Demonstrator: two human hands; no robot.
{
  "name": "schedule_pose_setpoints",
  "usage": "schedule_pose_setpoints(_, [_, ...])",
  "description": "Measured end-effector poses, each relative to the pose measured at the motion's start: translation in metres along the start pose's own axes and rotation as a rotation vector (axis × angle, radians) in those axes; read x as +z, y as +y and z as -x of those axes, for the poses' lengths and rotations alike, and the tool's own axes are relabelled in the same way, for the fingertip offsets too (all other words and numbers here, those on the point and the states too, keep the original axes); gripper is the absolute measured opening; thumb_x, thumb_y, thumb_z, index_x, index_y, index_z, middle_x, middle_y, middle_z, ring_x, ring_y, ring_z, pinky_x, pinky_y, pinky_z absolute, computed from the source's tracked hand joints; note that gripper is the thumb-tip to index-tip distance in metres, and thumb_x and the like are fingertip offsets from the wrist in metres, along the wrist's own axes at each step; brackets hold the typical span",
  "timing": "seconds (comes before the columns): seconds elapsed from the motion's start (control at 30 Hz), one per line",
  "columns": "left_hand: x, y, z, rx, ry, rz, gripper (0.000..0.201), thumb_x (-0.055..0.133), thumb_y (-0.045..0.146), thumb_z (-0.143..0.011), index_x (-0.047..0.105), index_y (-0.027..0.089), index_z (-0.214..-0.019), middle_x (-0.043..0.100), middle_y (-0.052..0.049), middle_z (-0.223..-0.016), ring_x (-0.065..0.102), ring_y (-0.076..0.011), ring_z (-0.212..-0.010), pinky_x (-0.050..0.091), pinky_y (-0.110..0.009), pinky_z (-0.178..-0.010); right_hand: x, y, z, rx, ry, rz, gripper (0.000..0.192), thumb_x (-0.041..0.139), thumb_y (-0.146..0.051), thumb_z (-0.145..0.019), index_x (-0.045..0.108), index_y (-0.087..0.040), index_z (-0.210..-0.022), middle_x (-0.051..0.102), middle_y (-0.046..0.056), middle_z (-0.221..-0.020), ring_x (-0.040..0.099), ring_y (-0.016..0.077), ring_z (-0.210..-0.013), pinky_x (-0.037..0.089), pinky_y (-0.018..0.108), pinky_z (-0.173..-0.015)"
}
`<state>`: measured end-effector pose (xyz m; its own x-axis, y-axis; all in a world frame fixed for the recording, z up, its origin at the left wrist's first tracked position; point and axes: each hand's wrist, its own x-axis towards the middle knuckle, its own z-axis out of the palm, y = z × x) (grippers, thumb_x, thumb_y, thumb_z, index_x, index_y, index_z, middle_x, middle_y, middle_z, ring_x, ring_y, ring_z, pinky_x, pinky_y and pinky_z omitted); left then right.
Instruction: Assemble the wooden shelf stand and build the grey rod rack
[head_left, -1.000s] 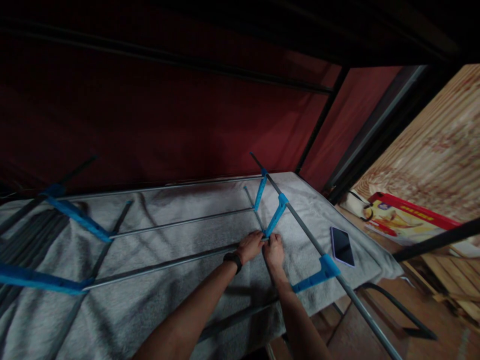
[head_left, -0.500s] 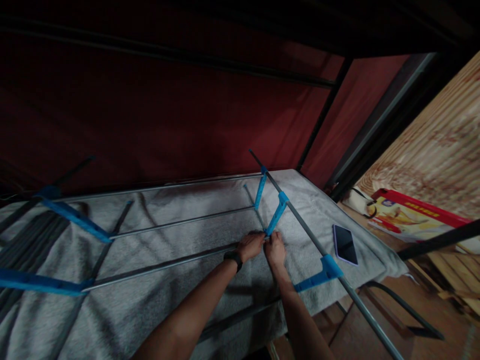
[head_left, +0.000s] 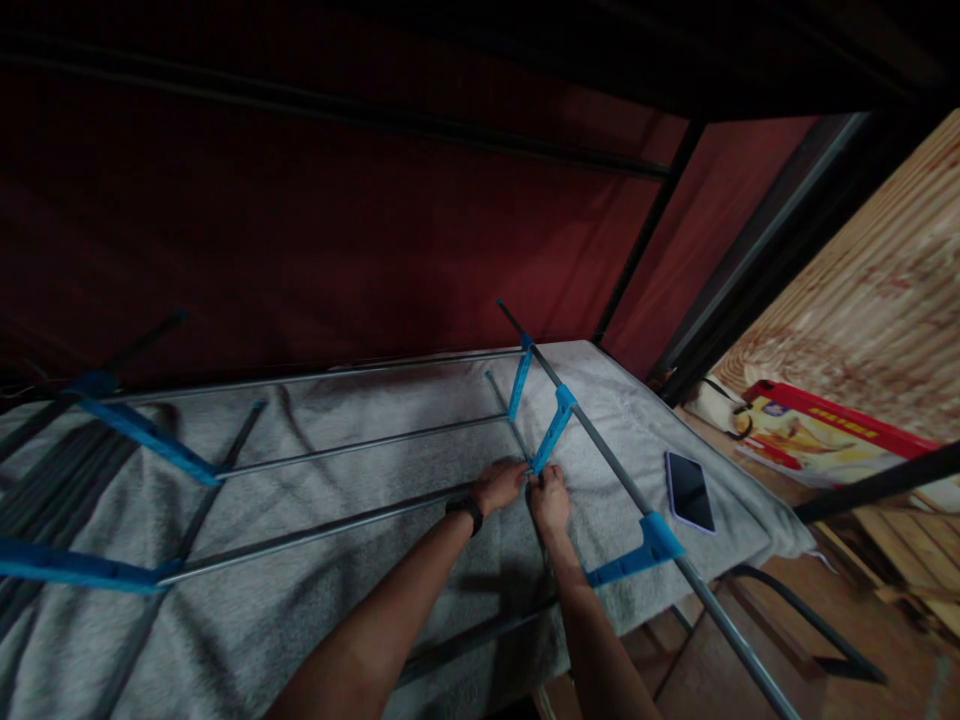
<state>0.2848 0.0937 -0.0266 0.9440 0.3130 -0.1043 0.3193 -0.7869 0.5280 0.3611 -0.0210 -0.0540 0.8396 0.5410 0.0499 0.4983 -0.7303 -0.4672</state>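
Dim light, head view. Landmark: the blue plastic connector (head_left: 553, 430) slanting down from the long raised metal pole (head_left: 600, 450) toward the grey blanket (head_left: 315, 600).

Both hands meet at the lower tip of that connector. Left hand (head_left: 498, 485), black wristband (head_left: 466, 512) behind it, is closed around the end of a thin metal rod (head_left: 315, 533) that runs leftward from the connector across the blanket. Right hand (head_left: 550, 498) sits just right of it, fingers pinched at the connector's foot; the two hands touch or nearly touch. The exact grip is hidden by knuckles and shadow.

Judged step: seating the rod end into the connector's socket, one joint of a rack frame lying on the blanket. Whether the rod is already home I cannot tell; the joint is covered.

Next move likely calls for holding the connector steady with the right hand while the left pushes the rod along its own axis, without twisting the pole.

Around the connector: a second blue connector (head_left: 519, 380) just beyond it on the same pole, a third (head_left: 634, 558) nearer the camera; further blue pieces far left (head_left: 150, 440). A smartphone (head_left: 688, 490) lies to the right, past the pole, on the blanket.
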Motion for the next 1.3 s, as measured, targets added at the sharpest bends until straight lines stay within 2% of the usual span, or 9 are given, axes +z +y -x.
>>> schedule_pose_setpoints(0.17, [0.0012, -0.0006, 0.0018, -0.016, 0.002, 0.007, 0.035, 0.039, 0.029, -0.1, 0.061, 0.028, -0.128, 0.069, -0.004, -0.127, 0.063, -0.0204, -0.117, 0.046, -0.033, -0.102, 0.0031, 0.0049, 0.001, -0.041, 0.041, -0.036, 0.03, 0.048, -0.025, -0.095, 0.062, -0.017, -0.121, 0.063, 0.011, -0.122, 0.064, 0.019, -0.1, 0.044, 0.027, -0.08])
schedule_pose_setpoints(0.47, [0.006, -0.0058, -0.0008, 0.0, 0.037, 0.002, 0.035, 0.041, 0.029, -0.1, 0.063, 0.027, -0.127, 0.07, -0.004, -0.126, 0.064, -0.0215, -0.116, 0.047, -0.033, -0.101, 0.0001, 0.0051, 0.002, -0.059, 0.037, -0.02, 0.027, 0.048, -0.026, -0.097, 0.064, -0.019, -0.117, 0.065, 0.009, -0.113, 0.064, 0.018, -0.095, 0.044, 0.026, -0.075])
schedule_pose_setpoints(0.77, [0.004, -0.0063, -0.0015, -0.014, 0.019, 0.015, 0.035, 0.039, 0.029, -0.1, 0.065, 0.026, -0.124, 0.07, -0.005, -0.128, 0.063, -0.0215, -0.119, 0.046, -0.033, -0.103, -0.0017, 0.0034, 0.0011, -0.036, 0.015, -0.003, 0.027, 0.048, -0.026, -0.097, 0.064, -0.019, -0.117, 0.065, 0.009, -0.115, 0.064, 0.0193, -0.097, 0.045, 0.026, -0.074])
schedule_pose_setpoints(1.1, [-0.0007, -0.0018, -0.0017, -0.048, -0.003, 0.004, 0.035, 0.04, 0.03, -0.1, 0.064, 0.027, -0.125, 0.07, -0.005, -0.125, 0.063, -0.0209, -0.116, 0.047, -0.032, -0.1, -0.0023, 0.0021, 0.0015, -0.026, -0.003, 0.02, 0.027, 0.047, -0.027, -0.098, 0.063, -0.019, -0.118, 0.064, 0.007, -0.116, 0.064, 0.0165, -0.093, 0.044, 0.025, -0.073])
schedule_pose_setpoints(1.3, [-0.0033, 0.0006, -0.0002, -0.047, -0.004, 0.008, 0.033, 0.041, 0.03, -0.1, 0.066, 0.026, -0.121, 0.071, -0.005, -0.122, 0.063, -0.0206, -0.114, 0.047, -0.032, -0.1, -0.0028, 0.0032, 0.0027, -0.079, 0.013, 0.004, 0.028, 0.045, -0.026, -0.098, 0.063, -0.017, -0.117, 0.064, 0.01, -0.115, 0.062, 0.0179, -0.096, 0.045, 0.026, -0.078])
